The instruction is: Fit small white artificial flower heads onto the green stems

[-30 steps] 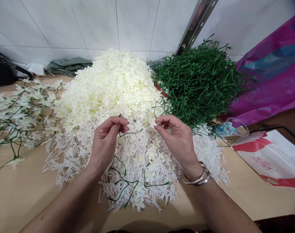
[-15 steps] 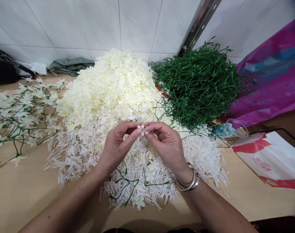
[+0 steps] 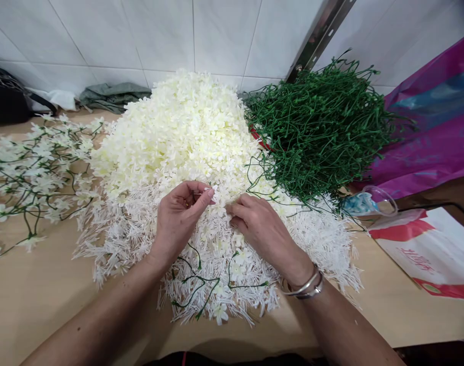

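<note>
My left hand (image 3: 180, 211) pinches a small white artificial flower (image 3: 213, 193) between thumb and forefinger, its other fingers curled. Just to the right, my right hand (image 3: 256, 221) has its fingertips pressed together at the lower edge of the heap of white artificial petals (image 3: 189, 127); whatever they hold is too small to make out. Beneath both hands spreads a layer of thin white stamen-like strands (image 3: 128, 239). On these strands, nearer to me, lies a branched green plastic stem (image 3: 201, 278) with a few white blossoms.
A big pile of green plastic stems (image 3: 323, 127) rises at the back right, beside a purple bag (image 3: 437, 127). Finished-looking flower sprays (image 3: 37, 178) lie at the left. A clear plastic cup (image 3: 386, 201) and a red-and-white packet (image 3: 426, 254) are on the right.
My hands, together at one white flower before, are now apart. The left has kept the flower, while the right has turned palm down and moved onto the petals. The view has shifted slightly.
</note>
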A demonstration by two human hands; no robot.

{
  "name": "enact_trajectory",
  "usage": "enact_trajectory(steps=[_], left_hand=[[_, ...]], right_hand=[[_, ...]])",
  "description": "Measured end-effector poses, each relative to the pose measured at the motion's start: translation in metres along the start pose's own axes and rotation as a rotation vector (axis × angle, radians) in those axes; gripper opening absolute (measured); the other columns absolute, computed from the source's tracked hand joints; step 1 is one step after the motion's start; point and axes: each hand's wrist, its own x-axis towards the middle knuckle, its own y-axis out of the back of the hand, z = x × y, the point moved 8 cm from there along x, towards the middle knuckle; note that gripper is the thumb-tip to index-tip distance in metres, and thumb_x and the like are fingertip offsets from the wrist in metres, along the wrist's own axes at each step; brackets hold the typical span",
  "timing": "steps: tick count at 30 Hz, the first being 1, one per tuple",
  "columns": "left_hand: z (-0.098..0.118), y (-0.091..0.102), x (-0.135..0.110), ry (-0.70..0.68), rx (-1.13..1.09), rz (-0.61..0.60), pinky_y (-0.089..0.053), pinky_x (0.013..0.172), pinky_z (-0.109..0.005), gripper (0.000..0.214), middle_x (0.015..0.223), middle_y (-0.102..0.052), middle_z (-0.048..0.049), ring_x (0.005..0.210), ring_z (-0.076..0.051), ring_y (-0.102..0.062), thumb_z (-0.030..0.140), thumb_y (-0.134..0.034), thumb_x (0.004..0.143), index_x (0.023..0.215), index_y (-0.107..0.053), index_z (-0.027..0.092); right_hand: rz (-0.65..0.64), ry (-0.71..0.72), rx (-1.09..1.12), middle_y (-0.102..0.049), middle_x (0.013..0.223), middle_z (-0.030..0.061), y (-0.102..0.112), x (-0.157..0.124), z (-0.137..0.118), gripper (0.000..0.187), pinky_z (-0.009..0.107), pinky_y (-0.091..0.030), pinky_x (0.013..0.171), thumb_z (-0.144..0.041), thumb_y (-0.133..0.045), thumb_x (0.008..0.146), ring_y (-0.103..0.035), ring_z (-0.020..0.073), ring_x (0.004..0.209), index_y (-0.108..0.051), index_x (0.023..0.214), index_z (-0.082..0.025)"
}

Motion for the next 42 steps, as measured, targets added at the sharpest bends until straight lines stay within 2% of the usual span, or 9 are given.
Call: enact_trajectory(steps=[3, 10, 13, 16, 21, 24, 32, 37, 42], left_hand=[[-0.003, 0.0, 0.0, 0.007, -0.009, 0.002, -0.055, 0.069, -0.023, 0.017, 0.081, -0.071, 0.0009, 0.072, -0.012, -0.067, 0.031, -0.084, 0.081, 0.084, -0.072, 0.019], [-0.002, 0.001, 0.0, -0.007, 0.085, 0.01, -0.05, 0.061, -0.021, 0.016, 0.079, -0.07, -0.0003, 0.07, -0.012, -0.061, 0.032, -0.083, 0.082, 0.09, -0.076, 0.02], [0.0, 0.0, -0.001, -0.005, 0.05, 0.014, -0.054, 0.064, -0.021, 0.017, 0.079, -0.07, 0.0012, 0.069, -0.011, -0.065, 0.032, -0.083, 0.082, 0.085, -0.072, 0.019], [-0.001, -0.002, -0.001, 0.0, -0.025, 0.015, -0.059, 0.07, -0.022, 0.019, 0.08, -0.069, 0.0026, 0.07, -0.011, -0.068, 0.032, -0.085, 0.081, 0.085, -0.071, 0.019], [-0.005, -0.002, 0.0, 0.014, 0.03, 0.003, -0.061, 0.074, -0.024, 0.024, 0.08, -0.073, 0.0011, 0.075, -0.012, -0.069, 0.032, -0.085, 0.082, 0.101, -0.079, 0.019], [-0.006, -0.003, 0.0, 0.021, 0.021, -0.002, -0.061, 0.074, -0.025, 0.02, 0.081, -0.074, 0.0004, 0.075, -0.013, -0.071, 0.035, -0.085, 0.081, 0.091, -0.078, 0.019], [-0.005, -0.008, -0.008, 0.024, 0.088, -0.02, -0.057, 0.064, -0.023, 0.018, 0.074, -0.075, 0.0005, 0.069, -0.014, -0.074, 0.034, -0.085, 0.082, 0.082, -0.075, 0.02], [-0.005, -0.015, -0.01, 0.041, 0.037, -0.073, -0.062, 0.069, -0.025, 0.017, 0.078, -0.079, -0.0018, 0.071, -0.016, -0.077, 0.034, -0.084, 0.082, 0.084, -0.078, 0.019], [-0.007, -0.018, -0.011, 0.071, 0.01, -0.115, -0.064, 0.073, -0.028, 0.015, 0.082, -0.083, -0.0038, 0.075, -0.018, -0.079, 0.034, -0.084, 0.083, 0.087, -0.082, 0.019]], right_hand=[[0.054, -0.008, 0.014, -0.067, 0.091, 0.0063, 0.002, 0.002, 0.003, 0.018, 0.041, -0.048, 0.076, -0.004, -0.063, 0.093, -0.062, 0.0225, 0.083, -0.071, 0.088, -0.019], [0.31, -0.172, 0.559, -0.071, 0.093, 0.0021, 0.022, -0.002, 0.024, 0.016, 0.036, -0.053, 0.079, -0.017, -0.068, 0.095, -0.066, 0.0179, 0.086, -0.074, 0.108, -0.025], [0.329, -0.284, 0.787, -0.068, 0.083, -0.0021, 0.017, -0.004, 0.032, 0.029, 0.033, -0.053, 0.074, -0.019, -0.076, 0.088, -0.063, 0.0155, 0.078, -0.073, 0.116, -0.026], [0.327, -0.358, 0.931, -0.07, 0.083, -0.0013, 0.01, -0.004, 0.038, 0.018, 0.031, -0.052, 0.071, -0.025, -0.078, 0.087, -0.063, 0.0142, 0.075, -0.077, 0.105, -0.024], [0.306, -0.354, 1.086, -0.068, 0.075, -0.003, 0.002, -0.002, 0.039, 0.014, 0.03, -0.053, 0.073, -0.032, -0.072, 0.094, -0.064, 0.0129, 0.072, -0.077, 0.104, -0.024], [0.299, -0.317, 1.136, -0.068, 0.075, -0.0034, 0.0, 0.0, 0.032, 0.01, 0.029, -0.055, 0.071, -0.034, -0.072, 0.094, -0.065, 0.0126, 0.071, -0.072, 0.098, -0.024], [0.47, -0.237, 0.918, -0.078, 0.09, 0.0007, 0.019, -0.006, 0.004, 0.01, 0.037, -0.058, 0.084, -0.019, -0.079, 0.089, -0.072, 0.0186, 0.089, -0.073, 0.088, -0.026], [0.548, -0.125, 0.574, -0.073, 0.095, 0.0017, 0.027, -0.009, -0.005, 0.015, 0.036, -0.058, 0.082, -0.014, -0.072, 0.093, -0.069, 0.0188, 0.092, -0.076, 0.091, -0.028], [0.595, -0.105, 0.418, -0.072, 0.093, 0.002, 0.028, -0.01, -0.004, 0.014, 0.039, -0.056, 0.085, -0.013, -0.071, 0.095, -0.068, 0.0194, 0.091, -0.073, 0.091, -0.026]])
